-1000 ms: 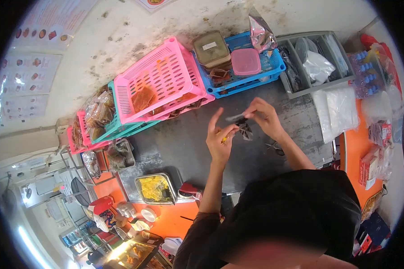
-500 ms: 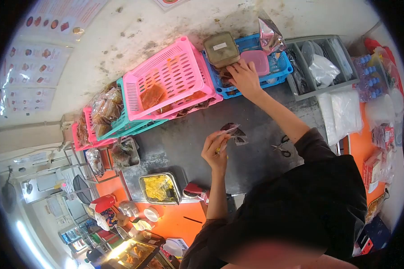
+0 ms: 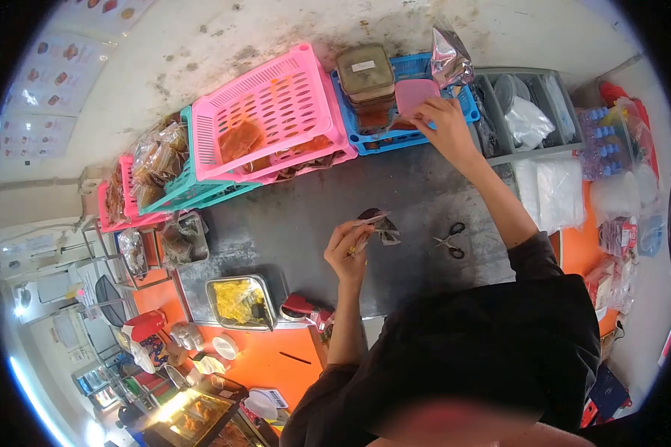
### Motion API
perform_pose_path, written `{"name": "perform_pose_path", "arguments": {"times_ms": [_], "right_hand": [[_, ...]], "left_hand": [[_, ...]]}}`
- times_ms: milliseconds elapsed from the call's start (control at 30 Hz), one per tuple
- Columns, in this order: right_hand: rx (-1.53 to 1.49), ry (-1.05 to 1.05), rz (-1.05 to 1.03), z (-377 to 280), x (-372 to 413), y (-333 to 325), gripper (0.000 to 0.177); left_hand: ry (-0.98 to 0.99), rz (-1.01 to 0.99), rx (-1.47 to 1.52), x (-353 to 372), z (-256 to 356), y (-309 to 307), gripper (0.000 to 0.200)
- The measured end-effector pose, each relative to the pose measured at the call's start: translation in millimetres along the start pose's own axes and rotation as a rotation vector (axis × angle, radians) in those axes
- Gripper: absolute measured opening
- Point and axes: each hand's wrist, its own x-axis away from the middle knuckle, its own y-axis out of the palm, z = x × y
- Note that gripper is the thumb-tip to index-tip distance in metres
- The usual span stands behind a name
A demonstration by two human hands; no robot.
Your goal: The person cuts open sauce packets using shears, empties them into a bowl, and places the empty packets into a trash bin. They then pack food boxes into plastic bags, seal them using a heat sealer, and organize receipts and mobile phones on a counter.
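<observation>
My left hand (image 3: 347,249) is closed on a small plastic packet (image 3: 382,226) with dark contents, held above the dark worktop (image 3: 298,246). A trace of yellow shows by its fingers. My right hand (image 3: 449,128) reaches to the front of the blue basket (image 3: 395,145), its fingertips pinched beside a pink-lidded container (image 3: 415,95). What those fingers grip, if anything, I cannot make out. Left of them in the basket stands a square tub (image 3: 365,72) with a greenish-brown lid and a white label. Scissors (image 3: 451,240) lie partly spread on the worktop, nearer my body.
Left of the blue basket is a stacked pink basket (image 3: 276,104) with orange-red packets, then a teal basket (image 3: 190,175). A grey divided bin (image 3: 499,153) stands right. A metal tray (image 3: 271,302) of yellow food sits front left. Clear bags (image 3: 559,190) lie right.
My right hand has moved off the brown-lidded tub, to the right and toward me, beside the pink-lidded container. My left hand still holds the packet. The whole view has shifted slightly.
</observation>
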Motion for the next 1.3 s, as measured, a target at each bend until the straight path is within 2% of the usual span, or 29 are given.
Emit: {"name": "perform_pose_path", "arguments": {"times_ms": [167, 233, 300, 367, 500, 600, 667, 767, 833, 867, 1000, 1067, 1133, 1200, 1233, 1300], "right_hand": [[-0.007, -0.032, 0.033, 8, 15, -7, 0.011], [-0.309, 0.192, -0.074, -13, 22, -20, 0.008], [-0.324, 0.196, -0.131, -38, 33, -30, 0.008], [-0.329, 0.192, -0.175, -63, 45, -35, 0.008], [-0.368, 0.144, -0.227, -106, 68, -44, 0.011], [-0.451, 0.174, -0.263, -114, 76, -48, 0.010], [-0.577, 0.124, -0.359, -112, 75, -54, 0.009], [-0.682, 0.117, -0.438, -116, 68, -64, 0.009], [-0.713, 0.105, -0.468, -119, 62, -68, 0.010], [-0.742, 0.090, -0.497, -120, 58, -69, 0.011], [-0.954, 0.128, -0.640, -111, 36, -64, 0.014], [-0.749, 0.356, -0.445, -92, 19, -39, 0.013], [-0.041, 0.066, -0.015, -60, 10, 24, 0.008], [0.380, -0.053, -0.085, -34, -11, 76, 0.006], [0.374, -0.056, -0.075, -22, -22, 94, 0.006], [0.618, -0.335, -0.271, -1, -35, 119, 0.006]], "left_hand": [[0.015, -0.030, 0.074, -2, 7, 8, 0.017], [-0.036, -0.046, 0.075, -3, 11, 9, 0.015], [-0.103, -0.068, 0.073, -2, 15, 10, 0.013], [0.109, -0.077, -0.036, -8, 19, 15, 0.010], [0.192, -0.091, -0.131, -9, 23, 20, 0.019], [0.289, -0.119, -0.071, -6, 20, 20, 0.017], [0.378, -0.152, 0.111, -3, 19, 18, 0.013], [0.453, -0.195, 0.287, 1, 21, 17, 0.012], [0.419, -0.173, 0.276, 4, 25, 16, 0.010], [0.387, -0.150, 0.266, 4, 27, 15, 0.015], [0.445, -0.072, 0.228, 0, 28, 6, 0.015], [0.415, -0.025, 0.224, 1, 26, -1, 0.017], [0.392, 0.020, 0.210, 6, 22, -7, 0.019], [0.385, 0.064, 0.195, 6, 21, -14, 0.022], [0.370, 0.070, 0.169, 8, 20, -19, 0.023], [0.350, 0.085, 0.129, 10, 21, -28, 0.024]]}}
